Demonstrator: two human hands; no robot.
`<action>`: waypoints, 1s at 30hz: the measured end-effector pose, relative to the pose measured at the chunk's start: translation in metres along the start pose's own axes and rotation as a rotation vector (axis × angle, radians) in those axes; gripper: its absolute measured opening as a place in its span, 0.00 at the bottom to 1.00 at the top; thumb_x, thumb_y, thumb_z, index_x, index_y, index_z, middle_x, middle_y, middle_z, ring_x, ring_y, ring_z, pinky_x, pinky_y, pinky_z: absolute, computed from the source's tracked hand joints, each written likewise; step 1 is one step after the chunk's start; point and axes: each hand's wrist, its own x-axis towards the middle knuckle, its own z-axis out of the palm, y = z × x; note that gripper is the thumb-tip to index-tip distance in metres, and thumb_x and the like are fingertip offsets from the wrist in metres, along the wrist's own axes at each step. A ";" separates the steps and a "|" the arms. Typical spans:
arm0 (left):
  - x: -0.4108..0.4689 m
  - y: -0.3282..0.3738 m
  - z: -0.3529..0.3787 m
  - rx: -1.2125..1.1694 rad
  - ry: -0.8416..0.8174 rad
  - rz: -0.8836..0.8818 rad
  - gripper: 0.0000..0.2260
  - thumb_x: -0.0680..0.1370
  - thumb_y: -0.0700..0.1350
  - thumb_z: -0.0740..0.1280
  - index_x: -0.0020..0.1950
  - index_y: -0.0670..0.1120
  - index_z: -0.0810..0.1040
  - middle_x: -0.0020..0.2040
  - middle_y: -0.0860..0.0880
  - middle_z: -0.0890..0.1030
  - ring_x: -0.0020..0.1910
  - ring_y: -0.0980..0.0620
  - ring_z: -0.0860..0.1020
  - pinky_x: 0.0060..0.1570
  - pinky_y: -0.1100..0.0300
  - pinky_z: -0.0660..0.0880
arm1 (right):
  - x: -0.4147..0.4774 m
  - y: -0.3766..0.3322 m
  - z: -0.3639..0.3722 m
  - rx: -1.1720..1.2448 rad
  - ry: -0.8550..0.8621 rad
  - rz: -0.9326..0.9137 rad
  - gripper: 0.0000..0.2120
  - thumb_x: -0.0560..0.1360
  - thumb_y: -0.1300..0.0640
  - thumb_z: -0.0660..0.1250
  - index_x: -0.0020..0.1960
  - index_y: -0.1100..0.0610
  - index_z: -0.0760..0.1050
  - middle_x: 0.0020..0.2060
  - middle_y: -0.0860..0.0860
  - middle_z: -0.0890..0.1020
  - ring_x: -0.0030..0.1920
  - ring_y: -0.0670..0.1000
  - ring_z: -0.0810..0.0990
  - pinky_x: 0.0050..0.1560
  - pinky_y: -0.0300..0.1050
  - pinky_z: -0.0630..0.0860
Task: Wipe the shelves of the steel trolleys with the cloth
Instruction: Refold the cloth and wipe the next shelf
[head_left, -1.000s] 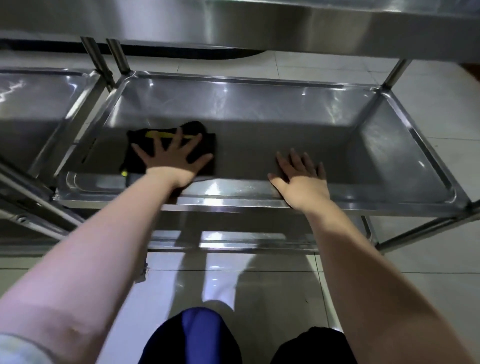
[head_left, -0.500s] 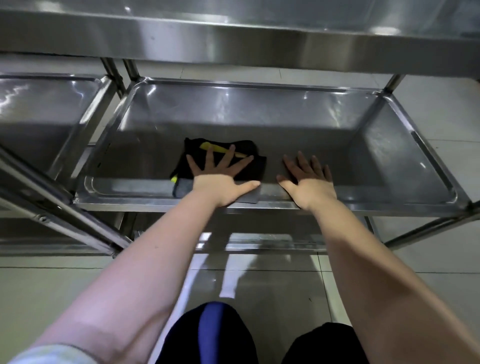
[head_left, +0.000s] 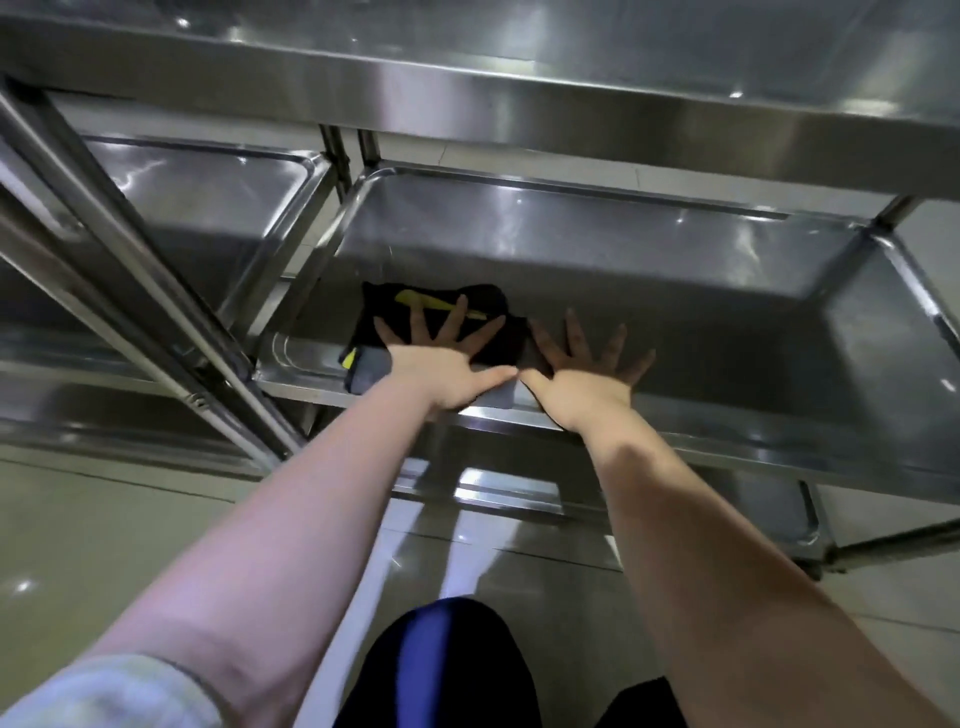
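Left hand (head_left: 441, 371) splayed flat on cloth (head_left: 441, 312), right hand (head_left: 587, 376) beside

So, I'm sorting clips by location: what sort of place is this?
Probably a commercial kitchen or catering back room: a steel trolley with a second trolley beside it, a pale tiled floor, and the left hand pressing a dark cloth flat on a tray-like shelf.

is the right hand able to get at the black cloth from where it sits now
Probably yes: the right hand lies flat on the shelf right beside the cloth, which the left hand presses, and nothing stands between them.
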 end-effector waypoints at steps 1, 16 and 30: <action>-0.003 0.018 0.002 0.002 -0.001 0.037 0.32 0.68 0.80 0.41 0.71 0.76 0.39 0.79 0.58 0.36 0.76 0.32 0.35 0.62 0.22 0.32 | 0.004 -0.003 0.000 -0.008 -0.009 0.007 0.30 0.75 0.29 0.43 0.75 0.30 0.39 0.77 0.40 0.34 0.74 0.69 0.32 0.62 0.80 0.32; -0.041 -0.045 -0.003 -0.040 -0.033 -0.056 0.35 0.67 0.81 0.41 0.73 0.75 0.41 0.80 0.56 0.38 0.76 0.31 0.38 0.62 0.23 0.34 | 0.004 0.004 0.000 0.042 0.028 0.006 0.28 0.75 0.27 0.43 0.71 0.25 0.36 0.77 0.38 0.36 0.76 0.67 0.34 0.66 0.78 0.33; -0.033 -0.085 -0.007 -0.020 0.016 -0.148 0.36 0.63 0.82 0.37 0.71 0.77 0.40 0.79 0.59 0.38 0.77 0.34 0.40 0.64 0.25 0.34 | 0.004 0.006 -0.002 0.057 0.047 0.007 0.29 0.75 0.27 0.43 0.73 0.27 0.38 0.78 0.39 0.38 0.76 0.67 0.34 0.67 0.76 0.33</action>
